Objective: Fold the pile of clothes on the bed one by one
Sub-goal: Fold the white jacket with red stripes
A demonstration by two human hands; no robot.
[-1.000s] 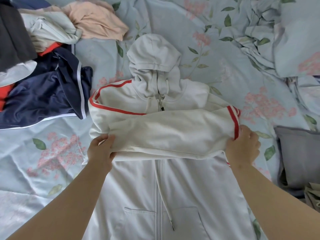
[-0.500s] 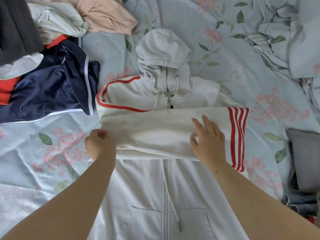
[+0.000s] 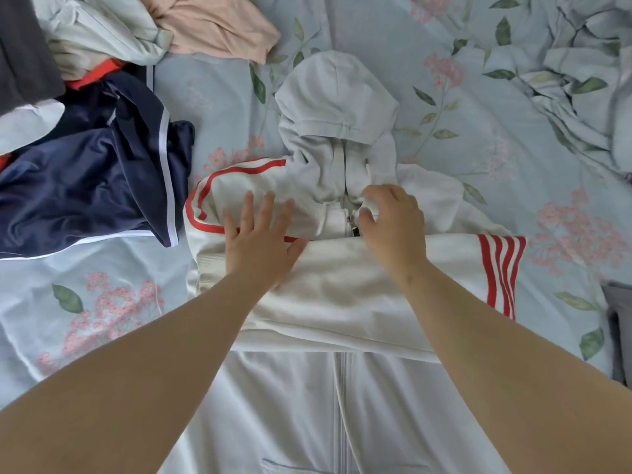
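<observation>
While it lies front-up on the bed, a white zip-up hooded sweatshirt (image 3: 342, 302) with red stripes fills the middle of the view. Its hood (image 3: 337, 94) points away from the person and its lower part runs off the near edge. One sleeve (image 3: 376, 289) is folded straight across the chest, with three red stripes showing at its right end.

The person's left hand (image 3: 260, 241) lies palm down on the sweatshirt's left shoulder, across a red stripe and touching the upper edge of the folded sleeve. Its grip is spread, fingers straight and apart, holding nothing. The right hand (image 3: 393, 224) sits at the collar, just beside the metal zip pull (image 3: 352, 230). Its grip is curled, thumb and fingertips pinching a small fold of the white fabric. Both bare forearms reach in from the near corners.

Under the sweatshirt is a pale blue bed sheet (image 3: 102, 302) printed with pink blossoms and green leaves.

To the upper left sits the pile of unfolded clothes. A shiny navy garment with white piping (image 3: 85, 179) lies nearest, close beside the sweatshirt's left shoulder. Behind it are a strip of orange-red cloth (image 3: 95, 71), a pale grey-green garment (image 3: 102, 25), a peach garment (image 3: 219, 29) and a dark grey garment (image 3: 24, 53).

Rumpled floral bedding (image 3: 581, 80) is bunched at the upper right. A piece of grey fabric (image 3: 619, 330) shows at the right edge.
</observation>
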